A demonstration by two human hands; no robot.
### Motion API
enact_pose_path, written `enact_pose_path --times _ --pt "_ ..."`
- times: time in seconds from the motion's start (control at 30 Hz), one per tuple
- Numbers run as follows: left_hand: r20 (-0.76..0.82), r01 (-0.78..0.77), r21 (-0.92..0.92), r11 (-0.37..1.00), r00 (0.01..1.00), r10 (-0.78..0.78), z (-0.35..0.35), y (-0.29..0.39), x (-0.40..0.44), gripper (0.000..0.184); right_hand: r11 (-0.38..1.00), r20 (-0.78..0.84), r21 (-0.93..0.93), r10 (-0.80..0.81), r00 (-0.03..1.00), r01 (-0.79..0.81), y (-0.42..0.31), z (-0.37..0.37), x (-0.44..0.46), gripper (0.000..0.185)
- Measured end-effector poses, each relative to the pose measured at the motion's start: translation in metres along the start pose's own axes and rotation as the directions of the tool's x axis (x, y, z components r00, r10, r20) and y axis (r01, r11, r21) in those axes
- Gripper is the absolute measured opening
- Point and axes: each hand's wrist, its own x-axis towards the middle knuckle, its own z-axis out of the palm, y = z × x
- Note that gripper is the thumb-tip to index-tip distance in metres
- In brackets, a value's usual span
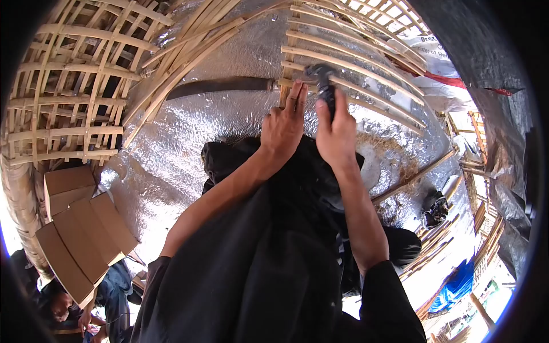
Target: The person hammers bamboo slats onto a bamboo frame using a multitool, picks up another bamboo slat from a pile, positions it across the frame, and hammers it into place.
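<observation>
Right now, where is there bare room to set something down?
The silver sheet looks bare between the left forearm and cardboard box, and between the loose strips and slatted frame, beyond the dark bar. It is crowded around the left hand, right hand and hammer.

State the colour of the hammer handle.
The hammer handle is black, best seen in the head view.

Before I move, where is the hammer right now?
In the head view, upper middle, the hammer is in the right hand, just right of the left hand's fingers, its head near the left ends of the bamboo slats.
</observation>
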Motion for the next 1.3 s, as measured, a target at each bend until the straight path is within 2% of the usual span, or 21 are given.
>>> enact_pose_path --times 0.1,0.17,0.2,0.3,0.33,0.37,0.43,0.57,0.6,0.67,0.7,0.73,0.83,0.87,0.97,1.0,1.1,1.13,1.23,1.27,1.3 --pt "-0.017 0.0 -0.004 1.0 1.0 0.0 0.003 -0.002 -0.01 0.071 0.993 -0.108 0.063 -0.091 0.99 0.099 0.002 0.011 -0.013 0.046" --pt "-0.037 0.01 -0.025 1.0 0.999 -0.011 0.021 -0.001 -0.012 0.071 0.972 0.046 -0.142 -0.18 0.983 0.185 0.013 0.011 -0.012 0.046" --pt "-0.044 -0.006 -0.016 1.0 0.999 0.006 0.015 -0.007 -0.002 0.071 0.978 0.074 -0.095 -0.178 0.981 0.184 0.001 0.012 0.002 0.046" --pt "-0.012 -0.005 -0.025 1.0 1.0 0.005 0.0 -0.005 -0.007 0.071 0.996 -0.038 0.004 -0.092 0.995 0.092 -0.024 0.002 -0.002 0.047" --pt "-0.036 -0.016 -0.014 1.0 0.999 0.015 0.001 -0.006 -0.004 0.071 0.979 -0.159 0.123 -0.142 0.977 0.163 -0.029 0.002 -0.004 0.046" --pt "-0.058 -0.023 -0.008 1.0 0.998 0.022 0.0 -0.005 -0.002 0.071 0.969 -0.241 0.09 -0.202 0.949 0.229 -0.013 0.01 -0.01 0.045" --pt "-0.053 -0.013 -0.029 0.999 0.999 0.012 0.0 -0.008 0.0 0.071 0.981 0.104 -0.135 -0.128 0.986 0.142 -0.004 0.014 -0.005 0.045" --pt "-0.013 -0.02 -0.076 0.997 1.0 0.019 -0.003 -0.013 -0.001 0.07 0.997 -0.08 0.008 -0.079 0.994 0.08 -0.022 0.003 -0.002 0.046" --pt "-0.028 -0.032 -0.072 0.997 0.999 0.031 -0.006 -0.015 0.001 0.069 0.983 -0.214 0.174 -0.014 0.977 0.052 -0.026 0.008 -0.008 0.047" --pt "-0.019 -0.019 -0.088 0.996 1.0 0.017 0.009 -0.018 -0.003 0.07 0.981 -0.146 -0.023 -0.192 0.971 0.19 0.004 0.025 -0.016 0.047" --pt "-0.018 -0.021 -0.092 0.996 1.0 0.019 0.005 -0.016 0.0 0.07 0.967 0.04 -0.117 -0.223 0.974 0.226 0.004 0.025 -0.01 0.048" --pt "0.001 -0.011 -0.08 0.997 1.0 0.012 0.001 -0.017 0.002 0.068 0.949 -0.017 -0.136 -0.288 0.958 0.283 0.002 0.028 -0.007 0.047" --pt "-0.016 -0.023 -0.052 0.998 1.0 0.022 -0.007 -0.013 0.001 0.067 0.999 -0.102 0.042 -0.003 0.995 0.008 -0.03 0.002 -0.007 0.048" --pt "-0.062 -0.055 -0.05 0.997 0.997 0.052 -0.004 -0.015 0.001 0.068 0.986 -0.258 0.061 -0.132 0.957 0.152 -0.012 0.01 -0.01 0.049" --pt "-0.079 -0.061 -0.049 0.997 0.995 0.057 0.026 -0.025 -0.001 0.071 0.905 0.002 -0.186 -0.388 0.922 0.382 0.031 0.027 -0.003 0.047" --pt "-0.066 -0.065 -0.058 0.996 0.996 0.062 0.019 -0.021 0.0 0.071 0.932 0.028 -0.192 -0.306 0.952 0.306 0.021 0.021 0.001 0.048" --pt "-0.04 -0.031 -0.067 0.997 0.999 0.028 0.002 -0.015 -0.008 0.071 0.98 -0.203 -0.012 -0.196 0.959 0.198 0.0 0.006 -0.002 0.049" --pt "-0.054 -0.033 -0.056 0.998 0.998 0.03 0.001 -0.016 -0.005 0.071 0.966 -0.246 0.098 -0.209 0.946 0.239 0.01 0.012 -0.009 0.047" --pt "-0.096 -0.053 -0.038 0.998 0.994 0.049 0.009 -0.018 0.001 0.073 0.9 0.147 -0.146 -0.39 0.909 0.41 0.018 0.014 0.012 0.045" --pt "-0.108 -0.065 -0.033 0.997 0.992 0.061 0.015 -0.021 0.006 0.073 0.899 0.112 -0.184 -0.384 0.917 0.398 0.017 0.01 0.016 0.044" --pt "-0.119 -0.053 -0.037 0.998 0.992 0.048 0.009 -0.018 0.008 0.073 0.94 0.042 -0.156 -0.301 0.953 0.304 0.015 0.003 0.016 0.046"
